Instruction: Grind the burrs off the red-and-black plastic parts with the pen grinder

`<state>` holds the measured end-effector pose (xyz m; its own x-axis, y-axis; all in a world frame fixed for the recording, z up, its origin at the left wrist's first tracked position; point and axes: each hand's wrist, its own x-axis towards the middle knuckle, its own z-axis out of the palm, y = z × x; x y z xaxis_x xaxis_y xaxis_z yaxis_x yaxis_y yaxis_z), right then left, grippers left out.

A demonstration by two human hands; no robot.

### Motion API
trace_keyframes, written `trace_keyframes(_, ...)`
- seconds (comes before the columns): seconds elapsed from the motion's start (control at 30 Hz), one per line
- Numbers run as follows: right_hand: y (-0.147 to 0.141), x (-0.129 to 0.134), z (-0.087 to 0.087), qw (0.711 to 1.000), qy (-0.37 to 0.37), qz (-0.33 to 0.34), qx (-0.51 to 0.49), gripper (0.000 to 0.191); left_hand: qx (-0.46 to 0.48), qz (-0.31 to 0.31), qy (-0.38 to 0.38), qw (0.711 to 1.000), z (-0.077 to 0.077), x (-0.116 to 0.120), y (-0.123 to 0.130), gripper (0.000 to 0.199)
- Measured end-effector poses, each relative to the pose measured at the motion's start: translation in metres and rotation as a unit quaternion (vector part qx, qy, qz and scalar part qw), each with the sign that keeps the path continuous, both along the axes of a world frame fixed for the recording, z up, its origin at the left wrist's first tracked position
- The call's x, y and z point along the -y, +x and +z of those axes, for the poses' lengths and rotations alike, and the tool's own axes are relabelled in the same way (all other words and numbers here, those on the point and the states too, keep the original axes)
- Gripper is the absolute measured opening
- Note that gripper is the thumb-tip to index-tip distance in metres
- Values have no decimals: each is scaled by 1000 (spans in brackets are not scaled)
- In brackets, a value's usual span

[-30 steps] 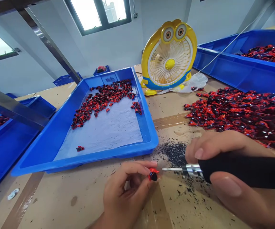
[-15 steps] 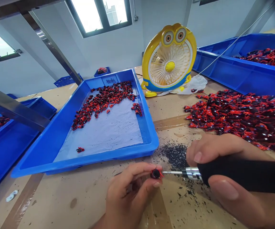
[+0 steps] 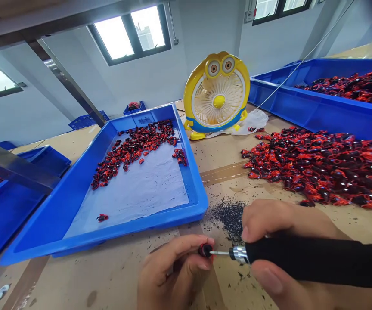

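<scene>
My left hand (image 3: 175, 271) pinches a small black and red part (image 3: 205, 250) between thumb and fingertips, its round black end facing right. In my right hand (image 3: 283, 241) lies a rotary tool (image 3: 305, 259) with a thick black handle, a silver collet and a thin metal bit. The tip of that bit meets the black end of the part; whether it goes inside I cannot tell. Black shavings (image 3: 231, 218) cover the table just behind the bit. To the right spreads a heap of similar black and red parts (image 3: 321, 168).
A blue tray (image 3: 124, 239) lined with white sheet holds more of these parts. Another blue tray (image 3: 318, 103) with parts stands at the right, and one more (image 3: 14, 215) at the left. A yellow fan (image 3: 218, 102) is behind. A metal post (image 3: 14, 161) crosses at left.
The rotary tool has come closer to my left hand, and its bit now meets the part's black end. That end has turned towards the tool. The camera view has shifted slightly.
</scene>
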<state>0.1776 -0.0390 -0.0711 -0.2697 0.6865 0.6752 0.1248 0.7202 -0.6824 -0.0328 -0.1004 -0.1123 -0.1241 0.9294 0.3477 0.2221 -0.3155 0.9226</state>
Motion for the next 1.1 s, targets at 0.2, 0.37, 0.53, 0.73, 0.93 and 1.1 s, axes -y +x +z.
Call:
trace_keyframes(0.2, -7, -2, -4, 1000, 0, -12, -12, 11, -72, 5, 53, 996, 1, -2, 1, 13)
trace_keyframes(0.37, -14, 3, -16, 1000, -14, -15, 2, 13, -105, -15, 84, 991, -3, -2, -2, 18)
trace_keyframes(0.53, -15, 1, -15, 999, -19, -21, 22, 12, -113, -5, 76, 991, -5, -2, -5, 33)
trace_keyframes(0.73, -11, 0, -9, 997, -39, -53, 46, 9, -112, 14, 68, 991, -4, -1, -3, 27)
trace_keyframes(0.93, -8, -3, -7, 996, -53, -35, 60, 10, -103, 8, 62, 993, -4, 0, -2, 29)
trace_keyframes(1.1, -7, -2, -7, 996, -62, -26, 60, 10, -94, 8, 55, 994, -4, 0, -2, 36)
